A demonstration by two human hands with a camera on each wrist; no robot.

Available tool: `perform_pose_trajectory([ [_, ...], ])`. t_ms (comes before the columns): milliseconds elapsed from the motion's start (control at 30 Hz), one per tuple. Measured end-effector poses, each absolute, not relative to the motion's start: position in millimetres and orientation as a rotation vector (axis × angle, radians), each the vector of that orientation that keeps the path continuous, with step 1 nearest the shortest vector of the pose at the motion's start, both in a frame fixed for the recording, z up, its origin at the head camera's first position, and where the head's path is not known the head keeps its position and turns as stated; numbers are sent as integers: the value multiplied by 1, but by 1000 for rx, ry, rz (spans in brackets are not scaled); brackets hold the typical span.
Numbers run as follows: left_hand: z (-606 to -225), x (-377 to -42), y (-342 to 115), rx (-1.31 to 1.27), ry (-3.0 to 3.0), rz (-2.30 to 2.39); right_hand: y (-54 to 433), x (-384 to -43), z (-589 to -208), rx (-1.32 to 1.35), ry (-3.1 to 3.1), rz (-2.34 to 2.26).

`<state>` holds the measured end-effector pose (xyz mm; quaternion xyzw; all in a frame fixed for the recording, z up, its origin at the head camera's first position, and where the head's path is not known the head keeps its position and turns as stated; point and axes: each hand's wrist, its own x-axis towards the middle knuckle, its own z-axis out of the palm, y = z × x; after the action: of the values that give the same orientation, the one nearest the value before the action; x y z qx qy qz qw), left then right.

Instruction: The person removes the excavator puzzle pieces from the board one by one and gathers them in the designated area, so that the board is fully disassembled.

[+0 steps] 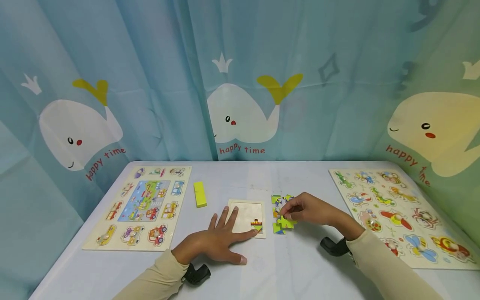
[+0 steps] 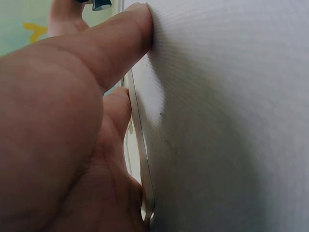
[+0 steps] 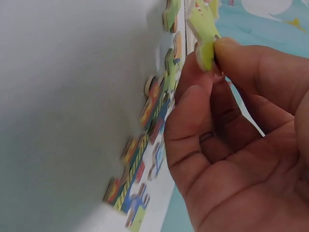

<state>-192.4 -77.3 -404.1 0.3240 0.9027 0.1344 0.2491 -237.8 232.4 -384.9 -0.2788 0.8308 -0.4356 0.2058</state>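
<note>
A small square wooden puzzle tray (image 1: pixel 247 212) lies in the middle of the table, with jigsaw pieces (image 1: pixel 256 223) in its lower right corner. My left hand (image 1: pixel 217 242) is spread flat: three fingertips lie over the tray's left side, the index fingertip rests at the corner pieces, and the thumb is on the table. To the tray's right, my right hand (image 1: pixel 314 209) pinches a light green jigsaw piece (image 3: pixel 205 36) between thumb and fingertips. That piece hangs over a group of loose jigsaw pieces (image 1: pixel 276 201), which the hand partly hides. The right wrist view shows more loose pieces (image 3: pixel 155 104).
A wooden vehicle puzzle board (image 1: pixel 176 216) lies at the left and an insect puzzle board (image 1: pixel 412 262) at the right. A yellow block (image 1: pixel 200 194) sits behind the tray on its left. A whale-print curtain (image 1: pixel 161 104) hangs along the table's back edge.
</note>
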Motion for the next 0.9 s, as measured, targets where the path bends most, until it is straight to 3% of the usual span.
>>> perform_pose_trajectory([
  [900,-405,-193,-78,878,2455,382,247,-231,-390,-773,2318,-1190],
])
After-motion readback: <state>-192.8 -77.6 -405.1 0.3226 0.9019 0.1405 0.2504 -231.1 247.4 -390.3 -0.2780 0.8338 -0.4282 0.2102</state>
